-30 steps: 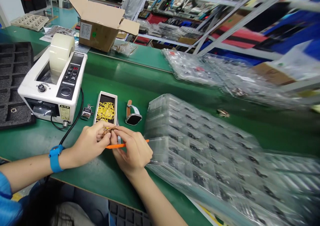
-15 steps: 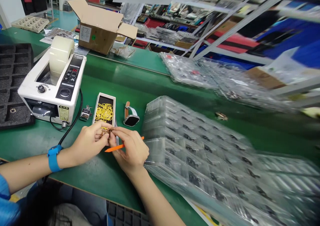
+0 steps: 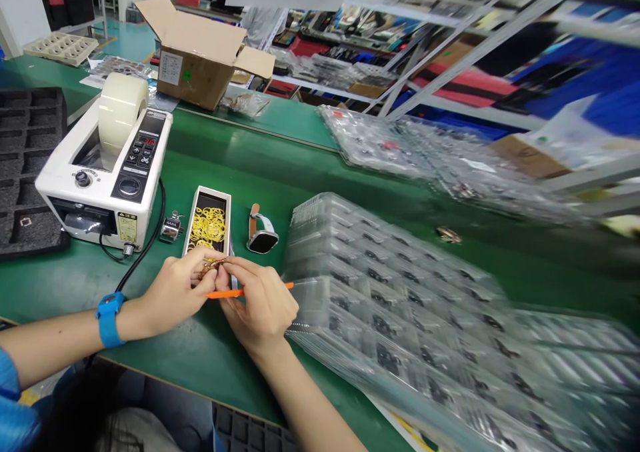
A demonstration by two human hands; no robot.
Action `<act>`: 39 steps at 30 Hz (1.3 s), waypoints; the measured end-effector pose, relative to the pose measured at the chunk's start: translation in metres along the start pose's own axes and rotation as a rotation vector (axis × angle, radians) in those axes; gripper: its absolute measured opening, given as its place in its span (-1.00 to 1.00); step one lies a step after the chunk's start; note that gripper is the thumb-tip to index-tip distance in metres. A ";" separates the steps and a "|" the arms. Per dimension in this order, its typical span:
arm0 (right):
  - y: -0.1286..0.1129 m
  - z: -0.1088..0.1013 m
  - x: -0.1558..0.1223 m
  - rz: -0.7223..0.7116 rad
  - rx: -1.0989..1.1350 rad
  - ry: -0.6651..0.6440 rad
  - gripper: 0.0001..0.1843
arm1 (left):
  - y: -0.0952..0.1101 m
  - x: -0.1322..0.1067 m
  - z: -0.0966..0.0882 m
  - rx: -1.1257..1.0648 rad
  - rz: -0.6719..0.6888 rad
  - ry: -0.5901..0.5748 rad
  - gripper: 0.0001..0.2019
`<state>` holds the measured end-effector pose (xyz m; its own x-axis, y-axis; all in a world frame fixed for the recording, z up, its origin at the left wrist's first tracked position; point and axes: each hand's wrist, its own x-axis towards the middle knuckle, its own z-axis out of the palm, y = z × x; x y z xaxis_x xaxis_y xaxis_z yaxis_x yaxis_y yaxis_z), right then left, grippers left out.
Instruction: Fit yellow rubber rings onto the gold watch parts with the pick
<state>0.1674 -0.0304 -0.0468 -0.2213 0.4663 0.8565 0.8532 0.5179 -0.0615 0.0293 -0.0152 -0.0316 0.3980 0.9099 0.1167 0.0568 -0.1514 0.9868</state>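
Observation:
My left hand [image 3: 175,292] and my right hand [image 3: 260,305] meet at the table's front edge, both pinched closed on a small copper-coloured metal part [image 3: 214,264]. An orange stick tool [image 3: 230,293] also lies across my right hand's fingers, its tip pointing left. A blue band circles my left wrist. Just beyond my fingers lies a narrow white box of yellow rings [image 3: 209,225]. To its right a smartwatch [image 3: 262,237] with a brown strap rests on the green table [image 3: 260,165].
A white tape dispenser [image 3: 107,179] with a tape roll stands at the left, beside a black foam tray [image 3: 27,165]. Stacked clear plastic trays [image 3: 400,285] fill the right side. An open cardboard box [image 3: 200,55] and shelving lie beyond. A small tally counter [image 3: 171,227] sits by the dispenser.
The hands stay together on the small part. The orange stick has tilted slightly back to level. The view barely shifted.

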 end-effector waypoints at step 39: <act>0.013 -0.023 0.014 0.464 0.710 -0.694 -0.79 | 0.012 0.020 -0.020 -0.319 -0.390 -0.136 -0.89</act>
<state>0.1865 -0.0336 -0.0234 -0.3566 0.9098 0.2123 0.5050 0.3789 -0.7755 0.0195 0.0094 -0.0148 0.5195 0.8136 -0.2612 -0.0483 0.3332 0.9416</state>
